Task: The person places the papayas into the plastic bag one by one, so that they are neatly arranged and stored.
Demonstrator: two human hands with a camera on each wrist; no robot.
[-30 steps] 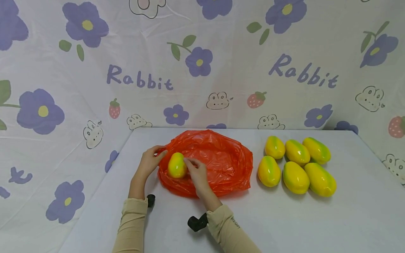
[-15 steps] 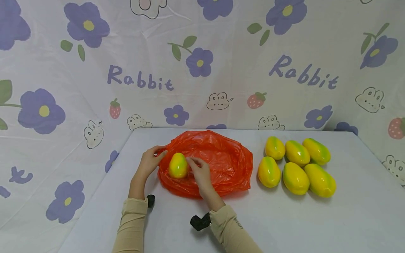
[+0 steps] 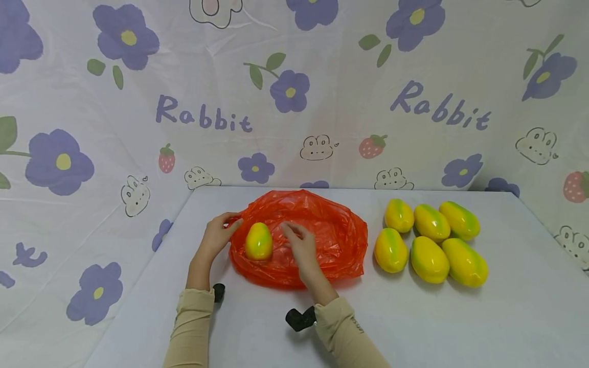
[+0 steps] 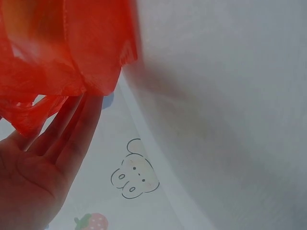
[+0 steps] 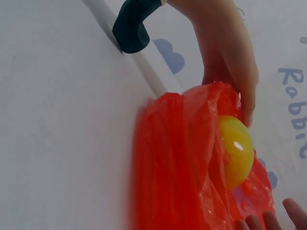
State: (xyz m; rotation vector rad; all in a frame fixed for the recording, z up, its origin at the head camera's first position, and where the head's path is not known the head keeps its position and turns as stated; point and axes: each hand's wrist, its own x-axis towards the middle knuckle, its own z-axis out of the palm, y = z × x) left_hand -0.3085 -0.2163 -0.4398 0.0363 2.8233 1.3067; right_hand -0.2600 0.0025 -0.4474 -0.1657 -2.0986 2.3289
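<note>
A red plastic bag [image 3: 317,240] lies on the white table with its mouth spread wide. Inside its left part sits a yellow mango [image 3: 259,242] with a green stripe. My left hand [image 3: 218,236] pinches the bag's left rim between thumb and fingers; the left wrist view shows those fingers [image 4: 79,129] partly covered by the red plastic. Over the bag's middle, to the right of the mango and apart from it, is my right hand [image 3: 303,251], which holds nothing. Only some of its fingertips [image 5: 271,220] show at the corner of the right wrist view.
Several more yellow-green mangoes [image 3: 430,259] lie in two rows on the table, right of the bag. A black wrist camera [image 3: 300,319] sticks out by the right sleeve. Behind the table's far edge hangs a flower-printed cloth [image 3: 345,102].
My right hand has let go of the mango and moved right, away from it. The mango stays in the bag, and the left hand keeps its hold on the rim.
</note>
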